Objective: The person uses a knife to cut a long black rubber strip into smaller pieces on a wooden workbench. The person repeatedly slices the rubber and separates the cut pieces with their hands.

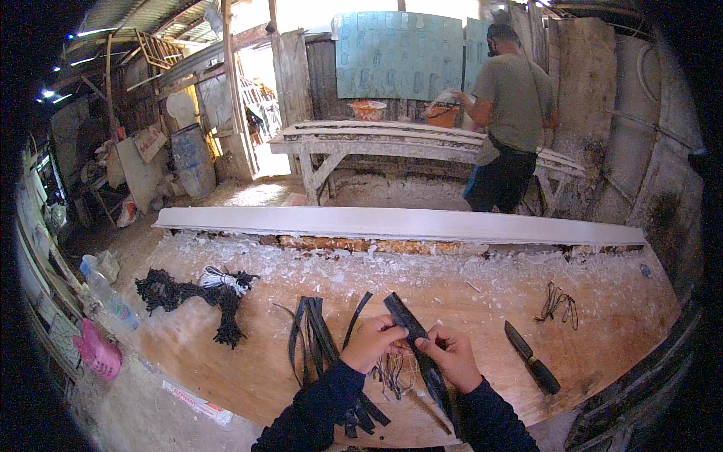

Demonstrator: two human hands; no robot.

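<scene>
Both my hands are closed on a long black rubber-like strip (434,386), held slanting above the wooden table. My left hand (370,345) pinches its left edge. On the right side, my right hand (452,357) grips it with the thumb on top. More narrow black strips (316,335) lie in a pile left of my left hand and under its forearm. Beneath my hands is a tangle of thin pale and dark strings (393,374). A knife (531,357) with a dark blade and black handle rests on the table right of my right hand.
A black cord bundle (169,291) with a white tie lies at left, and a thin cord tangle (557,306) at right. A long white moulding (399,224) spans the far edge. Beyond, a person (516,98) works at a white-stained bench (392,142). A plastic bottle (107,292) stands left.
</scene>
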